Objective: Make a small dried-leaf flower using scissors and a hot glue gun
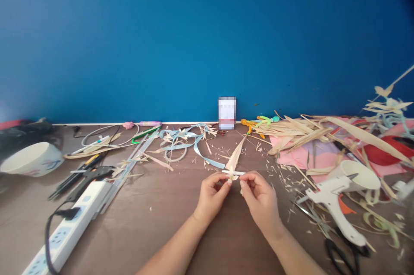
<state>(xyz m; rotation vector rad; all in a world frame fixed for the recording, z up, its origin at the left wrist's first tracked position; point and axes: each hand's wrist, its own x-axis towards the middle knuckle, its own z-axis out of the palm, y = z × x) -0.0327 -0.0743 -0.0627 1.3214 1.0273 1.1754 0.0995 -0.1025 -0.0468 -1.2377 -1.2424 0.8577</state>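
Note:
Small pale flower [231,175], seemingly of dried husk, is held low over the table between my two hands. The thumb and forefinger of my left hand [208,197] pinch its left edge. A thin white stick [238,173] crosses just behind the flower, and its right end meets the curled fingers of my right hand [261,199], which are closed in a pinch. Fingers partly hide that contact. A pointed dry husk leaf [236,154] lies right beyond the flower, beside a light blue ribbon [207,158].
On the right lie a white glue gun [336,206], scissors [318,219], a paper cup [362,175] and a heap of husk strips [300,134]. A power strip [69,223], a black glue gun [92,180] and a white bowl [34,160] occupy the left. Husk scraps litter the brown table [145,232].

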